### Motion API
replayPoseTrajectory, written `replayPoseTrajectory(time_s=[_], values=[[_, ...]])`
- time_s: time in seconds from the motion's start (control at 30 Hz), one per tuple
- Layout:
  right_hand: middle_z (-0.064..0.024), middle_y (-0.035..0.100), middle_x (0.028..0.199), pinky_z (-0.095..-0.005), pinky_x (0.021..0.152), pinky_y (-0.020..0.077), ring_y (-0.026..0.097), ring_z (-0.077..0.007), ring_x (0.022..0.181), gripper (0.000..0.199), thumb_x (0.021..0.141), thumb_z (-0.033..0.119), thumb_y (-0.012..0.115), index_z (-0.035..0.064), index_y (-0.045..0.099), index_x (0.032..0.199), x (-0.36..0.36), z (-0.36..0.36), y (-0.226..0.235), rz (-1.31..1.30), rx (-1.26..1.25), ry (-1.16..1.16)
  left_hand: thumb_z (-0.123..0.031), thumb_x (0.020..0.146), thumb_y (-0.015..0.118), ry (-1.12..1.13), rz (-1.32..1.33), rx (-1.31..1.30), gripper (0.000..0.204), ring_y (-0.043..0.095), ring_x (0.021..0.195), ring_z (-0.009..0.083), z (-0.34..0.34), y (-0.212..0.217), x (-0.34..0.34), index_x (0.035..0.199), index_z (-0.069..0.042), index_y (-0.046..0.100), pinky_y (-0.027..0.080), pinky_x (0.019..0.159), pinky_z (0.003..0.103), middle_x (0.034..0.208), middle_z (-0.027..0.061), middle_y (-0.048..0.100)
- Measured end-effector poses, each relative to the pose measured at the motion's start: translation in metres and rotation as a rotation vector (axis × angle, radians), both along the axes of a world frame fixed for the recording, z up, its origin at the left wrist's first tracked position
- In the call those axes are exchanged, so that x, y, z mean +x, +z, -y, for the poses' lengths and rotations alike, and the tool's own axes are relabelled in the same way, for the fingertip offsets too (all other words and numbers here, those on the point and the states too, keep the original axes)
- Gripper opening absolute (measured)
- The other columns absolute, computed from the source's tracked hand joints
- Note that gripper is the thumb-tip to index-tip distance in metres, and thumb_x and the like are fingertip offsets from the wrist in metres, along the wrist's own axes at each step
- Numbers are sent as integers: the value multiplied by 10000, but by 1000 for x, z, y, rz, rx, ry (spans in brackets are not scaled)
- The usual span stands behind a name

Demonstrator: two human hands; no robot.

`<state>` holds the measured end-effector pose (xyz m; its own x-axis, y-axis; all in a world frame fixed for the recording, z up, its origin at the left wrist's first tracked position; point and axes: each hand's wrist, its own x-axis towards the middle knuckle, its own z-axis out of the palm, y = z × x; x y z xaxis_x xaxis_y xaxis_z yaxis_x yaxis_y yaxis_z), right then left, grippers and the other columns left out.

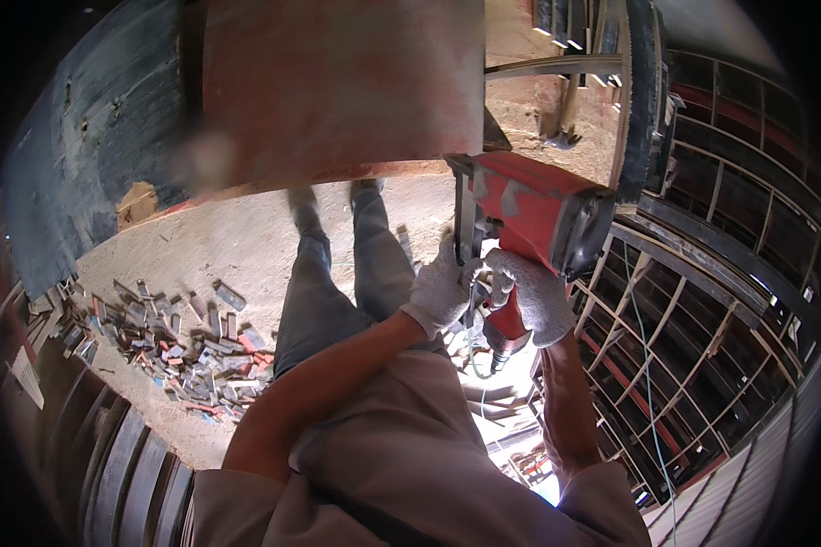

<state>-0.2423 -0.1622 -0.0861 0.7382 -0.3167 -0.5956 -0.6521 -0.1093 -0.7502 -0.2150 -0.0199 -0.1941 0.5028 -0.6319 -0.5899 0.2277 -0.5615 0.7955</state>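
Note:
A red nail gun (534, 205) with a black end cap and a dark magazine is held in front of my body, near the bench edge. My right hand (536, 299), in a whitish work glove, is wrapped round its handle. The red lower end of the handle, with a metal air fitting, sticks out below the glove. My left hand (436, 290), also gloved, is closed at the lower part of the dark magazine. Its fingertips lie close to the right hand, and a short dark strip there is too small to make out.
A reddish-brown panel (342, 87) lies ahead, beside a worn blue-grey board (109, 137). Wood offcuts (214, 351) are heaped on the floor to the left. Planks (132, 474) stand at lower left. Slatted wooden frames (675, 337) and a thin hose (648, 369) are at right.

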Motion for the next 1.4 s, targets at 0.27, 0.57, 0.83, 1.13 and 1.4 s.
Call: replayPoseTrajectory(time_s=[0.27,0.57,0.83,1.13,1.4], values=[[-64,604,642,-285,569,482,608,-153,569,163,939,148,628,-10,668,936,27,-29,-21,73,116,88,-485,997,530,46,92,51,548,662,820,503,-54,-7,24,1315,-61,391,509,699,597,885,285,681],[-58,601,613,-280,547,478,599,-145,542,186,951,127,623,2,672,822,32,-50,-18,-24,33,-14,-549,989,502,-5,100,100,641,656,812,519,-65,-7,27,1365,-47,366,511,704,596,885,296,677],[-61,571,593,-291,556,486,568,-156,510,131,949,101,619,-7,660,886,42,-64,-7,26,127,-33,-578,983,486,-18,49,61,701,651,856,518,-77,-2,35,1396,-24,365,509,740,599,909,314,669],[-70,621,661,-265,575,495,622,-145,581,139,951,84,576,-15,669,983,58,-87,-23,40,92,115,-581,989,468,46,69,79,722,642,856,530,-110,-15,46,1415,-10,349,504,759,599,925,325,664],[-39,571,653,-269,567,502,616,-127,589,163,952,67,552,-21,682,994,88,-114,10,-218,85,17,-580,991,462,45,54,71,652,646,861,531,-123,-8,55,1322,-21,396,507,746,598,919,331,664]])
